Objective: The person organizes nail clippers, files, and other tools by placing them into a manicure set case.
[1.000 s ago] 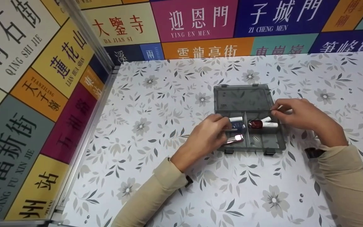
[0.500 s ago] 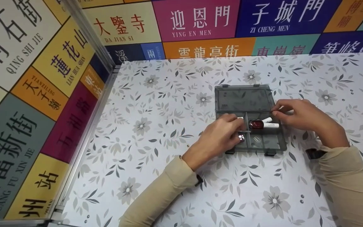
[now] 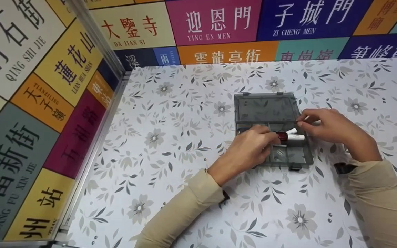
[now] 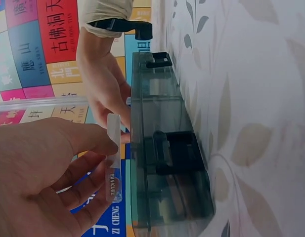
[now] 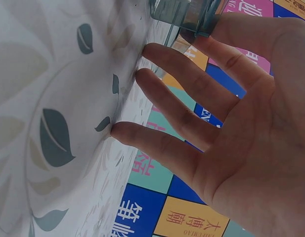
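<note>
A smoky grey plastic divided box [image 3: 266, 107] lies on the table with its lid laid back. Over its left compartments, my left hand [image 3: 248, 150] pinches a clear flat glass nail file [image 4: 113, 183] between thumb and fingers, its side printed MANICURE. At the box's right edge near the hinge, my right hand [image 3: 334, 128] pinches the plastic between thumb and index finger. The other fingers of that hand reach down to the tablecloth in the right wrist view. A dark red nail polish bottle [image 3: 282, 136] with a white cap lies in the upper right compartment.
A second white cylindrical piece [image 3: 291, 131] lies against the red bottle. The lower right compartments show only their clear floor. Black latches [image 4: 179, 153] stick out from the box's front. Colourful sign-printed panels [image 3: 215, 20] stand behind and left of the flower-patterned tablecloth [image 3: 184, 103].
My left hand has moved right across the box, now covering the blue bottle and the nail clippers seen earlier. The right hand stays at the box's edge.
</note>
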The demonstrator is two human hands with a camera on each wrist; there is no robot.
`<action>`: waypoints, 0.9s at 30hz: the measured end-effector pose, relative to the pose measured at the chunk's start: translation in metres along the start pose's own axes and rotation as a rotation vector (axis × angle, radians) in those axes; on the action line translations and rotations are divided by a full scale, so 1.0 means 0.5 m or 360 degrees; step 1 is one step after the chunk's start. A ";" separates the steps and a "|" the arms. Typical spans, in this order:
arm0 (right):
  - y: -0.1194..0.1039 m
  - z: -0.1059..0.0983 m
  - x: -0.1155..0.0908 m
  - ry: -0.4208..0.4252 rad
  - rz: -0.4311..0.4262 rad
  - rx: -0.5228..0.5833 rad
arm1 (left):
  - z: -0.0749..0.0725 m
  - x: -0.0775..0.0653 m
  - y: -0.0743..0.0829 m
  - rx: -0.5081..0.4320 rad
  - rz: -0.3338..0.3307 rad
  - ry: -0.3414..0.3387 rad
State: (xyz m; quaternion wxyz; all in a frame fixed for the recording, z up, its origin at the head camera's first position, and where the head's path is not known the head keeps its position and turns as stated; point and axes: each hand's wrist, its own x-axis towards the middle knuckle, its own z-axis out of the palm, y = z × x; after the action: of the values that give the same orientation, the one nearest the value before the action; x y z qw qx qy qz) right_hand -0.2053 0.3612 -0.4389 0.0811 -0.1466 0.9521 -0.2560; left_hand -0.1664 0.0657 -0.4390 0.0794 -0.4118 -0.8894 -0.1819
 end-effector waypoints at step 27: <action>-0.001 0.001 -0.001 0.0044 -0.0021 -0.0021 | 0.025 0.052 0.044 -0.0047 0.0108 -0.0090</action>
State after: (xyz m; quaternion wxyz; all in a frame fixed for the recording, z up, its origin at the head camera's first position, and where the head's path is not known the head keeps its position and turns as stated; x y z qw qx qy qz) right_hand -0.2044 0.3608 -0.4391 0.0653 -0.1499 0.9538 -0.2522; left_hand -0.1662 0.1019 -0.4374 0.0542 -0.4478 -0.8740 -0.1806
